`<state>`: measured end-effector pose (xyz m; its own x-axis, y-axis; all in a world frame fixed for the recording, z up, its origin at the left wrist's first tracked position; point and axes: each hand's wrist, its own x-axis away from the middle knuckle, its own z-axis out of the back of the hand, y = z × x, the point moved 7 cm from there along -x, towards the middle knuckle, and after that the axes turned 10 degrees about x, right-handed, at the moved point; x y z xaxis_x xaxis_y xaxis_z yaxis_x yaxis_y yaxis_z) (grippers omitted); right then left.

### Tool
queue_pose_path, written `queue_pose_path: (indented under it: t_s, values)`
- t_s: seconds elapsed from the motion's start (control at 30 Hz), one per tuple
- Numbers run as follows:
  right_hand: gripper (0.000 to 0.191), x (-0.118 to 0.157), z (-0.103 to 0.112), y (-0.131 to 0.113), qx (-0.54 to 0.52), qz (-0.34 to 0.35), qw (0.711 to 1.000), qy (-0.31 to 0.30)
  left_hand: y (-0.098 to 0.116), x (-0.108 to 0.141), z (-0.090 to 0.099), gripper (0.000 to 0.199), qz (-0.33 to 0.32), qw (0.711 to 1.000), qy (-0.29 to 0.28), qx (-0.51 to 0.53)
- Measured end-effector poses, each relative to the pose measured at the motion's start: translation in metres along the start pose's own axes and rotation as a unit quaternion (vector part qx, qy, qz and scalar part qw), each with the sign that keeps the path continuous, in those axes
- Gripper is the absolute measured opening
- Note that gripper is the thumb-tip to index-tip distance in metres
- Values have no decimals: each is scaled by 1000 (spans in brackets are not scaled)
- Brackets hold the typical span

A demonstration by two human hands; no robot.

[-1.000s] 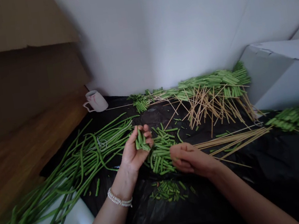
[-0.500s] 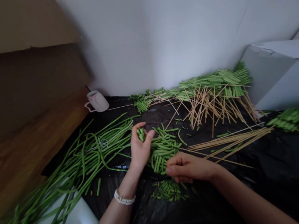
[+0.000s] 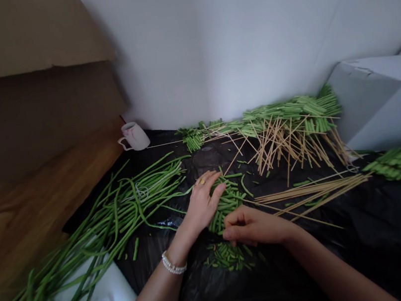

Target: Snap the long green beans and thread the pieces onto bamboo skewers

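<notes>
While holding left hand (image 3: 204, 203) half-open above cut beans (image 3: 231, 197), curling right hand (image 3: 247, 225) closed near wooden skewers (image 3: 312, 189), cannot tell either grip's contents.

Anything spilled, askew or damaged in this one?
Mildly untidy: a few cut green pieces lie on the black sheet, apart from the main heap, and one stick points away from the stick bundle. No damage shows.
</notes>
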<state>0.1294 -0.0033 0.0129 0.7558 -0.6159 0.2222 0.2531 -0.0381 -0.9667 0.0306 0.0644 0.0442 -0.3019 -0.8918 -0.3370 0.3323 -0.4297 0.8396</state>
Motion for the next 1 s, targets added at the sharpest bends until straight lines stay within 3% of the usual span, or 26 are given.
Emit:
queue_pose_path:
  t_s: [0.13, 0.3, 0.5, 0.6, 0.7, 0.83, 1.0]
  values:
    - [34, -3, 2, 5, 3, 5, 1000, 16, -2, -8, 11, 28, 44, 998, 36, 24]
    - [32, -6, 2, 10, -3, 2, 1000, 17, 3, -15, 28, 27, 77, 996, 22, 25]
    - [33, -7, 1, 13, 17, -4, 1000, 12, -13, -25, 71, 32, 145, 988, 12, 56]
    - [34, -7, 0, 15, 23, -7, 1000, 4, -32, -34, 108, 26, 149, 987, 50, -34]
    - [35, -8, -1, 15, 24, -14, 1000, 5, -57, -39, 138, 26, 161, 962, 87, -203]
    - [35, -8, -1, 15, 22, -15, 1000, 4, -87, -45, 138, 36, 163, 942, 43, -290]
    - [38, -8, -1, 16, 15, -17, 1000, 5, -102, -51, 124, 33, 137, 927, -7, -348]
